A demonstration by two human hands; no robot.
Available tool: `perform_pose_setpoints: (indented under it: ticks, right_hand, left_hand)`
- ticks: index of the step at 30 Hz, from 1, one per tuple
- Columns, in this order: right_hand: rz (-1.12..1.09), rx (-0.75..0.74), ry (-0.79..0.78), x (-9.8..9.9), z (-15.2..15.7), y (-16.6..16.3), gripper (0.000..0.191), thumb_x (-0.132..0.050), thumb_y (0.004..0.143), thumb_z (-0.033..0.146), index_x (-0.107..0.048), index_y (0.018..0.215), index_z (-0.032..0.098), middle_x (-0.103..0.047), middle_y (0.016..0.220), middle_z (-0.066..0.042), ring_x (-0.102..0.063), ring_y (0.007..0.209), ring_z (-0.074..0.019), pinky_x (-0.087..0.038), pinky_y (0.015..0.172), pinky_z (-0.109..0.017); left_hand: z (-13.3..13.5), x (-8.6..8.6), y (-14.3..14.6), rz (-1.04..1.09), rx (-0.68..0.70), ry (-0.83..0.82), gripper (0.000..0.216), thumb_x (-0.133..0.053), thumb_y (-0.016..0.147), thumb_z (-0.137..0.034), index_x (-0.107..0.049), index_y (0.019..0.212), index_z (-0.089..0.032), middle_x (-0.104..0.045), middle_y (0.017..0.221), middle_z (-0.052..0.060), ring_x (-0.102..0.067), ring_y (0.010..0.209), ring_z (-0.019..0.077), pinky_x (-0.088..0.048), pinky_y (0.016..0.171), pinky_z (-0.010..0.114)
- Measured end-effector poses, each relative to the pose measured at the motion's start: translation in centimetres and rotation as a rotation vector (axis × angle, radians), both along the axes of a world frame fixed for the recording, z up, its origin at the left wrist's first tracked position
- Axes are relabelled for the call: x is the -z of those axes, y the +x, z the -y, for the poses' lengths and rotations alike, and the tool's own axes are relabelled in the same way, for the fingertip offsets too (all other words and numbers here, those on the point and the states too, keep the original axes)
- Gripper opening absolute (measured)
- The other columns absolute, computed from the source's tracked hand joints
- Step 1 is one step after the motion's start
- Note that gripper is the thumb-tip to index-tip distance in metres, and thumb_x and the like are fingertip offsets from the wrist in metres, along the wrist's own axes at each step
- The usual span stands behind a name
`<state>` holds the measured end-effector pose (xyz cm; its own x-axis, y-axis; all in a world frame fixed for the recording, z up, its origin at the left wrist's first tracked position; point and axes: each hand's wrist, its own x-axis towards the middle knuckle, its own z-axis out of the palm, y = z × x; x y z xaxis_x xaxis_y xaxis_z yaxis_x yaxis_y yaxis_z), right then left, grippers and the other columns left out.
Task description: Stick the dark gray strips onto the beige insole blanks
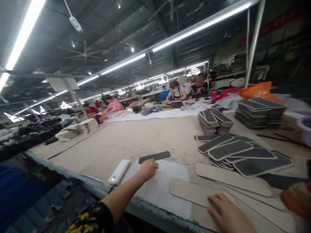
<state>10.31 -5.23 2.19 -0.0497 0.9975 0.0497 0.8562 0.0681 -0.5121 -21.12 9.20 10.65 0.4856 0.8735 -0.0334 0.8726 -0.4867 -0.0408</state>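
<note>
My left hand (148, 169) is closed, its fingers curled together over a white sheet (170, 191); whatever they may pinch is hidden. Just beyond it lies a dark grey rounded strip (155, 156), partly on the sheet's far edge. My right hand (227, 212) rests with its fingers stretched over a long beige rounded panel (187, 191), whose left end overlaps the sheet. More beige panels (233, 179) fan out beside and beneath that hand. Behind them sits a loose pile of dark grey panels with pale edges (230, 149).
A white oblong device (119, 172) lies at the table's near edge. Stacked panels (215, 121) stand at the back right, with a taller stack (259, 112) and an orange bag (257, 90) farther right. Pale stacks (77, 128) sit at left. A co-worker (177, 92) works across the table.
</note>
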Motion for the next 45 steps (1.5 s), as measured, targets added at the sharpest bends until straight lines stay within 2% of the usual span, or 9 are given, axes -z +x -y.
perform_pose_setpoints:
  ticks: [4, 7, 12, 19, 24, 29, 34, 39, 45]
  right_hand:
    - [0.008, -0.009, -0.012, 0.5, -0.3, 0.4, 0.027, -0.046, 0.076, 0.034, -0.063, 0.095, 0.028, -0.059, 0.100, -0.007, -0.059, 0.088, -0.0197, -0.044, 0.080, -0.029]
    - [0.012, -0.001, -0.018, 0.7, -0.4, 0.4, 0.032, -0.046, 0.076, 0.035, -0.061, 0.103, 0.028, -0.058, 0.103, -0.006, -0.058, 0.091, -0.0192, -0.043, 0.081, -0.028]
    - [0.020, -0.014, -0.041, 0.4, -0.6, 0.0, 0.031, -0.047, 0.075, 0.032, -0.063, 0.102, 0.031, -0.057, 0.106, -0.006, -0.057, 0.095, -0.0195, -0.044, 0.079, -0.026]
    - [-0.021, -0.013, -0.108, -0.9, -0.7, -0.2, 0.038, -0.047, 0.073, 0.025, -0.061, 0.109, 0.031, -0.056, 0.106, -0.005, -0.057, 0.092, -0.0174, -0.041, 0.081, -0.026]
    - [-0.132, 0.034, -0.043, -2.4, -0.3, -1.0, 0.033, -0.046, 0.077, 0.027, -0.064, 0.104, 0.019, -0.062, 0.096, -0.008, -0.057, 0.088, -0.0183, -0.042, 0.081, -0.028]
    - [-0.420, 0.135, 0.133, -2.9, -0.8, -1.6, 0.035, -0.048, 0.077, 0.032, -0.062, 0.105, 0.016, -0.063, 0.096, -0.009, -0.059, 0.080, -0.0178, -0.046, 0.077, -0.031]
    - [-0.828, 0.369, 0.188, -3.3, -1.1, -1.3, 0.047, -0.052, 0.076, 0.043, -0.056, 0.115, 0.017, -0.060, 0.107, -0.009, -0.060, 0.079, -0.0175, -0.049, 0.078, -0.035]
    - [-1.214, 0.445, 0.152, -3.9, -1.0, -0.5, 0.056, -0.050, 0.076, 0.047, -0.050, 0.122, 0.015, -0.052, 0.122, -0.012, -0.059, 0.095, -0.0200, -0.051, 0.079, -0.034]
    - [-1.064, 0.471, 0.070, -4.3, -0.4, 0.5, 0.045, -0.050, 0.074, 0.044, -0.063, 0.106, 0.014, -0.064, 0.103, -0.008, -0.060, 0.084, -0.0161, -0.051, 0.070, -0.027]
  left_hand:
    - [-3.1, -0.4, -7.4, -0.090, -0.186, -0.002, 0.025, -0.044, 0.081, -0.020, -0.069, 0.083, -0.016, -0.064, 0.089, 0.010, -0.061, 0.082, 0.0198, -0.045, 0.073, 0.028]
    - [-4.0, 0.4, -10.2, -0.136, -0.211, -0.025, 0.024, -0.046, 0.080, -0.019, -0.069, 0.084, -0.017, -0.065, 0.089, 0.011, -0.062, 0.081, 0.0196, -0.045, 0.072, 0.028]
    - [-4.9, 1.4, -10.9, -0.166, -0.165, -0.045, 0.026, -0.042, 0.083, -0.022, -0.067, 0.088, -0.018, -0.064, 0.093, 0.010, -0.061, 0.082, 0.0193, -0.045, 0.073, 0.027]
    - [-5.1, 1.0, -10.5, -0.192, -0.067, -0.014, 0.020, -0.044, 0.079, -0.020, -0.062, 0.086, -0.016, -0.061, 0.090, 0.010, -0.060, 0.078, 0.0198, -0.044, 0.071, 0.029]
    - [-3.8, -0.5, -9.3, -0.139, 0.012, 0.099, 0.021, -0.037, 0.082, -0.021, -0.057, 0.087, -0.015, -0.057, 0.092, 0.009, -0.057, 0.080, 0.0192, -0.041, 0.072, 0.030]
    - [-0.9, -4.2, -5.7, 0.154, 0.132, 0.214, 0.011, -0.039, 0.080, -0.020, -0.050, 0.077, -0.017, -0.051, 0.077, 0.002, -0.050, 0.066, 0.0133, -0.038, 0.066, 0.026]
    - [3.3, -8.1, -0.6, 0.350, 0.274, 0.022, 0.009, -0.039, 0.077, -0.015, -0.045, 0.070, -0.018, -0.047, 0.069, -0.001, -0.046, 0.062, 0.0113, -0.035, 0.059, 0.023]
    - [6.5, -10.0, 2.6, 0.360, 0.437, -0.208, 0.008, -0.040, 0.074, -0.013, -0.043, 0.068, -0.018, -0.047, 0.067, -0.002, -0.043, 0.060, 0.0105, -0.034, 0.058, 0.023]
    - [7.1, -10.1, 4.0, 0.361, 0.462, -0.351, 0.006, -0.040, 0.072, -0.013, -0.043, 0.068, -0.018, -0.047, 0.068, -0.002, -0.042, 0.061, 0.0105, -0.034, 0.059, 0.022]
